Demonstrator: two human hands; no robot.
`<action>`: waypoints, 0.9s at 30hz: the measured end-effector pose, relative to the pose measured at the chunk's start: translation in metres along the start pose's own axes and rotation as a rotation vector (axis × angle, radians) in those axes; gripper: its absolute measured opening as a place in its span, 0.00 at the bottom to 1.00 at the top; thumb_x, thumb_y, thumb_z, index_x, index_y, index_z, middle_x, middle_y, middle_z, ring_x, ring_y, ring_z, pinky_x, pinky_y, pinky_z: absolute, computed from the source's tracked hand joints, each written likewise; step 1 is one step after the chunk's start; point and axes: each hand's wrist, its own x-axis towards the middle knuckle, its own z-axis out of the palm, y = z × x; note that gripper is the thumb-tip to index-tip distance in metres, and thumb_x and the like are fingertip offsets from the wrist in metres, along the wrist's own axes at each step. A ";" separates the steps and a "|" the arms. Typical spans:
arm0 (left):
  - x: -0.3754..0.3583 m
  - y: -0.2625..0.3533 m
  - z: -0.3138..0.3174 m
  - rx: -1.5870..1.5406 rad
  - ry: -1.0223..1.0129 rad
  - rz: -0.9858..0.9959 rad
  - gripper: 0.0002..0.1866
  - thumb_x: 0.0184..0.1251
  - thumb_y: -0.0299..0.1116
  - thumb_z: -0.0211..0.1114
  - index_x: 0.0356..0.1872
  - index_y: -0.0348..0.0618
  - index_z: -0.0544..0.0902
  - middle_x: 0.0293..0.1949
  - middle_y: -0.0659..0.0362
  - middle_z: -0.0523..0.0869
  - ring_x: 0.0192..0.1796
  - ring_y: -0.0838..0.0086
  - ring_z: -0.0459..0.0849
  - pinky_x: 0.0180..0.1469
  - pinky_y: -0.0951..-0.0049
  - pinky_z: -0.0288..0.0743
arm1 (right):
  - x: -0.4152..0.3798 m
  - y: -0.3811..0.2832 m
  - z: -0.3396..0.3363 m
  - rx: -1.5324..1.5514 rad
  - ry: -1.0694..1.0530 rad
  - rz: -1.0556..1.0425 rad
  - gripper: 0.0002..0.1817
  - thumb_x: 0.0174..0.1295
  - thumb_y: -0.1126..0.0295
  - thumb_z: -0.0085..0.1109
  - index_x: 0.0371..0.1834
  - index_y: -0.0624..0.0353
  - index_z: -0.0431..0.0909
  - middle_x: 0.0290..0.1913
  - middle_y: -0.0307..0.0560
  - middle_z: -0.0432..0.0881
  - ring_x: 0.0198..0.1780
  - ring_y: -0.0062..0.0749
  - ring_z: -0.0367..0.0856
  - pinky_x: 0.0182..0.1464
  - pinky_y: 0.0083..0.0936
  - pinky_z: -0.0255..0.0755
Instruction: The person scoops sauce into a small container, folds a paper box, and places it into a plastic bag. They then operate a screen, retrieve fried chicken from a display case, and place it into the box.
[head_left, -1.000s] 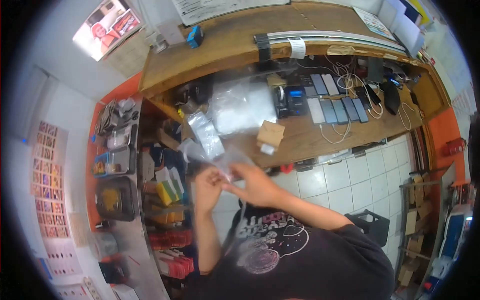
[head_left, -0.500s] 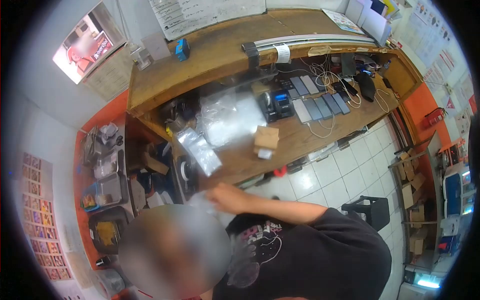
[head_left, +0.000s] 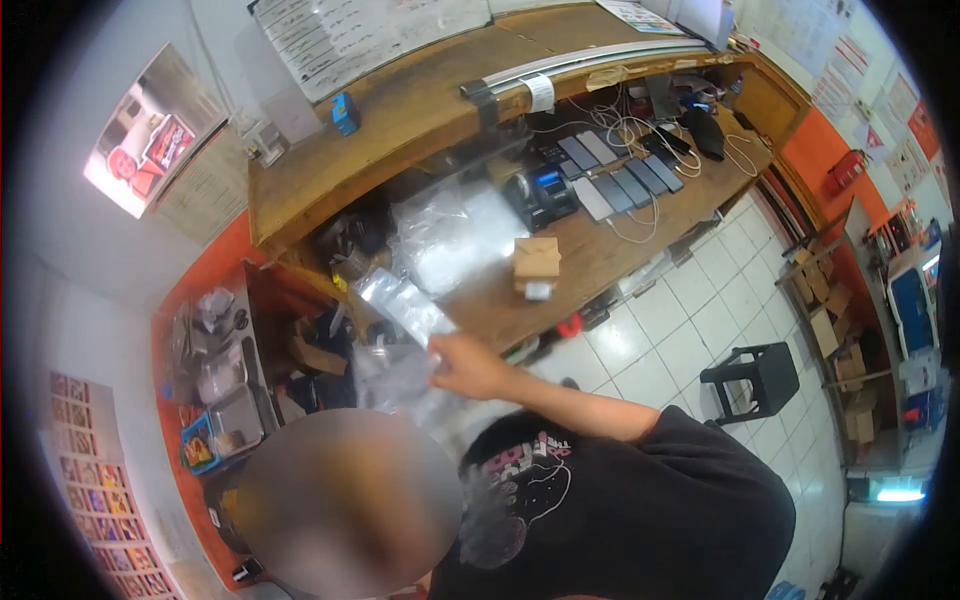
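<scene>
My right hand reaches across from the right, its fingers closed on a crumpled clear plastic bag. The bag hangs over the near left corner of the wooden desk. Just beyond the hand lies a flat silvery pouch, partly on a pile of clear and white plastic. A small brown cardboard box sits to the right of that pile. A round blur covers the lower left; skin tones show through it, but my left hand cannot be made out.
Behind the box stands a small black machine with a blue screen. Several phones lie in rows beside white cables. A black stool stands on the tiled floor. Metal trays line a left shelf; cartons fill a right rack.
My right hand has moved up and right, and more of the clear bag shows, spread out beside it. The view has shifted, so the whole stool is visible.
</scene>
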 end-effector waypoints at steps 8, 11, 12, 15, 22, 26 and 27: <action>0.027 -0.016 -0.014 0.506 0.220 0.059 0.25 0.45 0.23 0.73 0.50 0.40 0.78 0.44 0.43 0.81 0.48 0.46 0.79 0.50 0.58 0.72 | -0.004 0.031 -0.029 -0.187 0.269 0.042 0.07 0.50 0.78 0.57 0.33 0.64 0.79 0.32 0.63 0.81 0.41 0.61 0.81 0.44 0.45 0.73; 0.023 0.087 -0.001 0.503 0.149 0.481 0.48 0.49 0.23 0.72 0.75 0.48 0.60 0.54 0.43 0.78 0.57 0.50 0.77 0.62 0.60 0.69 | 0.005 0.030 -0.034 -0.200 0.098 0.074 0.07 0.51 0.76 0.58 0.34 0.64 0.80 0.35 0.62 0.82 0.44 0.61 0.80 0.46 0.46 0.73; 0.025 0.100 0.007 0.430 0.080 0.652 0.50 0.52 0.22 0.70 0.78 0.49 0.55 0.52 0.44 0.80 0.58 0.51 0.77 0.63 0.60 0.68 | 0.009 0.032 -0.037 -0.251 -0.005 -0.001 0.08 0.52 0.74 0.59 0.35 0.63 0.80 0.37 0.62 0.83 0.45 0.60 0.80 0.48 0.46 0.72; 0.050 0.080 0.046 0.254 -0.217 0.440 0.43 0.58 0.20 0.62 0.77 0.46 0.57 0.49 0.45 0.81 0.52 0.53 0.80 0.59 0.61 0.71 | 0.015 0.030 -0.049 -0.414 0.023 -0.116 0.10 0.52 0.73 0.61 0.38 0.62 0.80 0.39 0.60 0.83 0.45 0.59 0.79 0.51 0.46 0.71; 0.049 0.113 0.059 -0.575 -0.350 0.025 0.31 0.67 0.16 0.48 0.72 0.46 0.61 0.31 0.54 0.80 0.32 0.65 0.85 0.34 0.69 0.80 | 0.024 0.025 -0.010 -0.430 -0.120 0.026 0.11 0.52 0.72 0.60 0.38 0.62 0.84 0.40 0.58 0.85 0.46 0.52 0.83 0.50 0.42 0.75; -0.023 0.156 -0.017 -0.657 -0.724 0.046 0.31 0.67 0.18 0.53 0.71 0.49 0.59 0.36 0.53 0.77 0.34 0.69 0.83 0.33 0.76 0.76 | 0.030 0.069 -0.005 -0.528 -0.412 0.128 0.07 0.57 0.73 0.57 0.34 0.65 0.83 0.41 0.60 0.85 0.43 0.55 0.85 0.45 0.46 0.76; -0.022 0.157 -0.028 -0.656 -0.712 0.031 0.31 0.67 0.18 0.53 0.71 0.49 0.59 0.36 0.53 0.77 0.34 0.69 0.83 0.33 0.76 0.76 | 0.025 0.060 -0.012 -0.651 -0.409 0.149 0.09 0.58 0.72 0.58 0.35 0.65 0.84 0.43 0.61 0.86 0.43 0.55 0.85 0.45 0.46 0.77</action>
